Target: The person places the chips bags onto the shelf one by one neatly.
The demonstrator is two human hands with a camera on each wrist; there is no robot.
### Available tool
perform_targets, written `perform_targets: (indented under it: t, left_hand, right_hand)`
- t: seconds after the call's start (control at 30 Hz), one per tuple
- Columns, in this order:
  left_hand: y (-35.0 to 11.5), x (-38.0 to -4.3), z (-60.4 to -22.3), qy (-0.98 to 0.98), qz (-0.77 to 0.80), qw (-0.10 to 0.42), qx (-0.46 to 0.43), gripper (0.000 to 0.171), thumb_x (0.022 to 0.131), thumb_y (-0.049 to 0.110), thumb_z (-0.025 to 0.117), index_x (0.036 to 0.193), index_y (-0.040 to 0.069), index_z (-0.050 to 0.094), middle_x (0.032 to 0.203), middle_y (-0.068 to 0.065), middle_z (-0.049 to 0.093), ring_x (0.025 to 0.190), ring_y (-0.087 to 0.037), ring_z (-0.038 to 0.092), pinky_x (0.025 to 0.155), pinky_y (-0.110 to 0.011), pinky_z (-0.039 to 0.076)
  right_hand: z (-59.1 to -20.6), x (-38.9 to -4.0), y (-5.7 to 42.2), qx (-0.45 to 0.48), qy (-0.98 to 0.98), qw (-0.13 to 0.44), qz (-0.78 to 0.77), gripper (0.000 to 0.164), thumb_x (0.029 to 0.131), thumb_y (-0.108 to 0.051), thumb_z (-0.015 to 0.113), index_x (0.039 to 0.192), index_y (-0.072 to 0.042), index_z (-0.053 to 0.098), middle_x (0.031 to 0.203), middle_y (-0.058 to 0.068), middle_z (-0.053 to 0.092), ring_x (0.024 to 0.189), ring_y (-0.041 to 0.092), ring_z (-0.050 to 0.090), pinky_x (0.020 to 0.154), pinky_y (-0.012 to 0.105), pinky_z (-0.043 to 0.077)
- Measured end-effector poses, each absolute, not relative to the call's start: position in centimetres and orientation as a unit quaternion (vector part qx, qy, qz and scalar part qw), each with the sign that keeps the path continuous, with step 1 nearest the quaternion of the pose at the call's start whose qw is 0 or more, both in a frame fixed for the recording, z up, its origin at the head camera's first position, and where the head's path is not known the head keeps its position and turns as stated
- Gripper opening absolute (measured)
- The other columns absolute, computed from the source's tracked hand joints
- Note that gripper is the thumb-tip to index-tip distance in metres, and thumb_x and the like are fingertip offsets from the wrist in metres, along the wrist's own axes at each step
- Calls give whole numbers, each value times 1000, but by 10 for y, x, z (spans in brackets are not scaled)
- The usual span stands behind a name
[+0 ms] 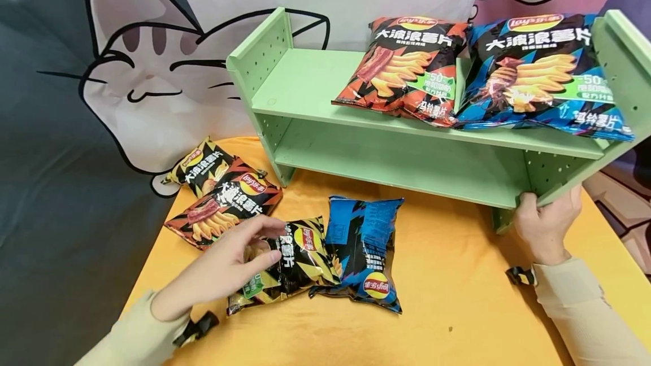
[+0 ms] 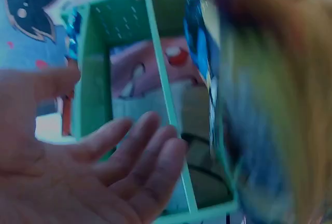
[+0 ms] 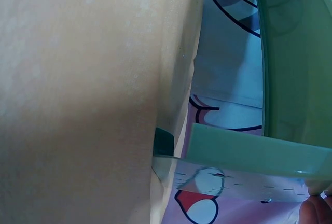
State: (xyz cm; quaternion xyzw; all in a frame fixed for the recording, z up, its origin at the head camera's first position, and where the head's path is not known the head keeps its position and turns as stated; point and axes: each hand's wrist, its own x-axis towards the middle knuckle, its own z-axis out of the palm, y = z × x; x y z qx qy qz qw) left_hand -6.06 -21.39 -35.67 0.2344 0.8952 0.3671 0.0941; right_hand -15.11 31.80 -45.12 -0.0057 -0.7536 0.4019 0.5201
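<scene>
My left hand [image 1: 236, 261] is held over a yellow-and-black chip bag [image 1: 300, 292], thumb and fingers apart with nothing between them. In the left wrist view its fingers [image 2: 142, 167] are loosely spread. My right hand [image 1: 546, 227] grips the lower right corner of a green two-tier shelf [image 1: 315, 81], thumb at the front. In the right wrist view, fingertips [image 3: 313, 212] show at the edge of a green panel. A blue chip bag [image 1: 363, 247], back side up, lies against the yellow one. On the top board lean a red chip bag [image 1: 407, 72] and another blue bag [image 1: 539, 81].
Left of the shelf, a red-and-black chip bag [image 1: 226, 202] overlaps a smaller-looking yellow bag [image 1: 198, 165] on the orange tablecloth [image 1: 447, 275]. Behind stands a cloth backdrop [image 1: 147, 112] with a cartoon cat. A dark grey cloth [image 1: 56, 213] hangs at the left.
</scene>
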Motion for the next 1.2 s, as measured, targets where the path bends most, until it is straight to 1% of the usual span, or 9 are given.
perform_targets:
  t: [0.07, 0.17, 0.27, 0.33, 0.4, 0.5, 0.97, 1.1, 1.2]
  left_hand:
    - [-217, -72, -356, 919, 300, 90, 238, 47, 98, 32, 73, 141, 22, 57, 133, 3, 66, 95, -12, 67, 82, -30, 57]
    - [-221, -87, -359, 940, 210, 93, 252, 67, 93, 44, 77, 149, 18, 51, 133, 2, 62, 84, -11, 59, 73, -30, 51]
    - [-224, -98, -366, 947, 151, 109, 262, 89, 86, 51, 81, 157, 13, 43, 148, -9, 55, 109, -23, 65, 92, -42, 56]
    - [-226, -104, -374, 949, 124, 124, 264, 101, 81, 55, 83, 160, 10, 39, 155, -16, 50, 129, -34, 60, 106, -53, 52]
    - [-227, -106, -382, 950, 103, 138, 260, 110, 77, 59, 85, 161, 9, 36, 161, -22, 42, 144, -42, 47, 116, -60, 41]
    - [-227, -108, -393, 952, 87, 154, 251, 118, 71, 62, 87, 161, 5, 35, 160, -24, 43, 142, -43, 49, 116, -59, 41]
    - [-220, -98, -425, 965, 101, 118, 210, 126, 60, 72, 89, 158, 8, 41, 156, -15, 52, 136, -38, 57, 110, -55, 49]
    - [-217, -95, -427, 970, 120, 94, 192, 119, 59, 72, 90, 151, 9, 50, 145, -12, 63, 122, -36, 67, 99, -54, 56]
    - [-218, -92, -425, 970, 140, 67, 186, 109, 56, 73, 90, 141, 13, 58, 124, -7, 74, 103, -29, 73, 86, -49, 60]
  right_hand:
    - [-451, -152, 319, -5, -752, 520, 404, 60, 69, -12, 40, 116, 15, 66, 109, -26, 49, 91, -5, 37, 83, 19, 22]
    - [-452, -153, 320, -4, -754, 519, 403, 59, 69, -12, 40, 116, 14, 66, 109, -26, 49, 90, -4, 37, 82, 20, 22]
    - [-453, -155, 321, -3, -756, 517, 402, 60, 69, -12, 40, 117, 13, 67, 109, -27, 49, 90, -4, 37, 82, 20, 22]
    - [-454, -155, 321, -4, -756, 516, 402, 60, 69, -12, 40, 118, 11, 68, 110, -27, 49, 91, -3, 37, 83, 20, 22]
    - [-455, -156, 322, -4, -757, 516, 401, 61, 69, -12, 40, 120, 9, 68, 111, -28, 50, 93, -3, 38, 84, 19, 23]
    - [-457, -156, 323, -3, -756, 517, 402, 62, 69, -12, 40, 121, 6, 70, 112, -27, 50, 94, -2, 39, 85, 19, 23]
    - [-459, -154, 326, -9, -758, 514, 402, 64, 70, -12, 41, 127, -10, 70, 113, -27, 50, 93, -3, 39, 83, 19, 23]
    - [-460, -153, 327, -9, -758, 515, 400, 64, 70, -12, 41, 127, -7, 71, 114, -27, 50, 93, -2, 39, 83, 20, 22]
    - [-460, -153, 327, -9, -756, 517, 401, 64, 70, -11, 41, 125, -1, 70, 114, -27, 50, 94, -3, 39, 83, 19, 23]
